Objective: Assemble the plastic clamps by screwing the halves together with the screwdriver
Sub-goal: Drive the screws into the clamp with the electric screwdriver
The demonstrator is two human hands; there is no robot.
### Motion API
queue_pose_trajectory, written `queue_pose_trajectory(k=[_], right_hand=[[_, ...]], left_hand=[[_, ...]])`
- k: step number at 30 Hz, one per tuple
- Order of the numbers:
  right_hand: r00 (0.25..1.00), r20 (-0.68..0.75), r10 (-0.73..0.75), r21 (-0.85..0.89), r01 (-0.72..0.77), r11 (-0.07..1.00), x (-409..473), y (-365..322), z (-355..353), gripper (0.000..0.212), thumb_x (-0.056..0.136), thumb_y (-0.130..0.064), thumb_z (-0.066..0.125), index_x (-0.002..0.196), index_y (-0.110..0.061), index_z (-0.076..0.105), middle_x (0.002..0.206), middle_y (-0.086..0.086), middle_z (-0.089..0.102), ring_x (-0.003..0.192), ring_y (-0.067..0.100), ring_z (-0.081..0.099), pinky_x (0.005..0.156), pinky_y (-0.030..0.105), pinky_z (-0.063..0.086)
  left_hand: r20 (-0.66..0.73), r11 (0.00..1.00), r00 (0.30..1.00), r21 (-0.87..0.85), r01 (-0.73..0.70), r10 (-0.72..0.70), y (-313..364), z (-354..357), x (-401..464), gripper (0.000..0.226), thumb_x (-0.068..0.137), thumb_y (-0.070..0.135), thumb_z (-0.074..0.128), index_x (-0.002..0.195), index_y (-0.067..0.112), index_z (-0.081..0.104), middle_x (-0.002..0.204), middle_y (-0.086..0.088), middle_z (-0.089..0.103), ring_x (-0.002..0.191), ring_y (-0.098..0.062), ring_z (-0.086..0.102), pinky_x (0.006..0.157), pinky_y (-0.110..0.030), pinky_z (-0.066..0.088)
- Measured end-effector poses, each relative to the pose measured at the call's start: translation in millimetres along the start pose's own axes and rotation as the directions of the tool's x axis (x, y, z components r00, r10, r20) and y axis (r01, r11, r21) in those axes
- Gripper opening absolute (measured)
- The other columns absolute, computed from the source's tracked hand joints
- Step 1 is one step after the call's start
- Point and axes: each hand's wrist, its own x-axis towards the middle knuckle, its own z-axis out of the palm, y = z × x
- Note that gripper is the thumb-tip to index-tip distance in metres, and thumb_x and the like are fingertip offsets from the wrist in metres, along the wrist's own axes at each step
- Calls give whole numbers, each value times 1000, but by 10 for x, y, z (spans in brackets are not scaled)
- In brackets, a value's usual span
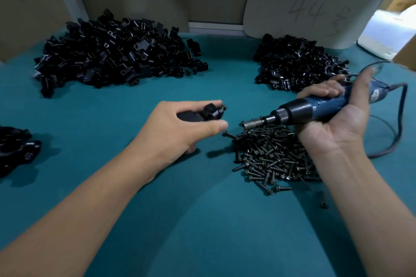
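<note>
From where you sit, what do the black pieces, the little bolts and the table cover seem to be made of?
Clamp halves: probably moulded plastic, black with glossy glints.
Bolts: likely metal, dark and dull with a faint sheen.
Table cover: looks like teal felt or cloth, matte, without reflections.

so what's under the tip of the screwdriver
The pile of dark screws lies on the green mat just below the screwdriver tip, which the right hand holds. That hand and wrist cover the pile's right side.
</note>
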Motion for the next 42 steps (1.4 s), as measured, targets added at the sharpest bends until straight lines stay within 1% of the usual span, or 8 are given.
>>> queue_pose_trajectory(k=[3, 7, 13, 16, 19, 25, 30, 42], right_hand=[[1000, -8, -7, -5, 7, 1000, 8, 2, -3, 37, 95, -44, 79, 83, -13, 63, 70, -9, 50, 56, 7, 49, 58, 20, 50], [1000, -19, -7, -4, 7, 1000, 17, -8, -6, 37, 94, -43, 81, 82, -13, 64, 70, -9, 50, 56, 7, 49, 57, 21, 50], [1000, -27, 0, -10, -1, 1000, 27, -12, -22, 37, 93, -43, 81, 80, -12, 64, 70, -9, 50, 57, 7, 49, 58, 20, 49], [1000, -24, 13, -15, -13, 1000, 28, -6, -23, 39, 94, -44, 80, 80, -12, 63, 70, -9, 50, 58, 6, 49, 60, 18, 48], [1000, -17, 20, -22, -21, 1000, 29, 0, -23, 39, 95, -45, 79, 80, -12, 62, 69, -9, 49, 58, 6, 48, 60, 18, 48], [1000, -19, 20, 1, -20, 1000, 32, -5, -25, 38, 94, -42, 80, 80, -11, 63, 69, -8, 50, 56, 7, 50, 57, 20, 49], [999, -36, 7, 6, -7, 1000, 30, -6, -25, 38, 95, -42, 80, 80, -12, 62, 69, -8, 51, 54, 8, 52, 55, 21, 50], [998, -52, -25, 50, 27, 998, 42, -54, -21, 37, 95, -40, 81, 80, -11, 64, 66, -6, 52, 51, 9, 53, 52, 23, 50]], left_hand=[[-21, 979, 1000, 205, -17, 22, -5, 11, -1, 49, 75, 42, 94, 119, 54, 76, 58, 17, 67, 48, -10, 53, 56, -16, 46], [-2, 998, 999, 29, -55, 55, 10, 57, -17, 36, 80, 31, 91, 115, 36, 81, 76, 1, 79, 58, -9, 68, 57, -23, 57], [-172, 987, 983, 156, -40, 67, -96, 59, 57, 14, 89, 36, 85, 103, 38, 81, 102, 4, 76, 77, -8, 69, 72, -26, 58], [-130, 998, 990, -37, 48, -53, -121, 91, 68, 12, 89, 31, 85, 94, 23, 79, 87, -1, 79, 59, -8, 56, 58, -22, 48], [-70, 983, 991, -154, 98, -110, -115, 118, 62, 18, 87, 29, 86, 95, 16, 77, 88, -6, 81, 62, -13, 60, 67, -34, 50], [-50, 999, 998, -10, -41, 41, -97, 145, 23, 11, 87, 25, 87, 95, 28, 79, 100, -6, 77, 77, -16, 71, 73, -31, 58], [-47, 986, 985, -10, -167, 167, -58, 219, -29, 22, 84, 22, 90, 100, 36, 83, 109, 2, 71, 98, -21, 73, 89, -48, 63], [-97, 983, 983, -81, -166, 158, -30, 276, -45, 28, 78, 19, 93, 102, 31, 86, 107, -3, 71, 67, -28, 76, 66, -45, 66]])
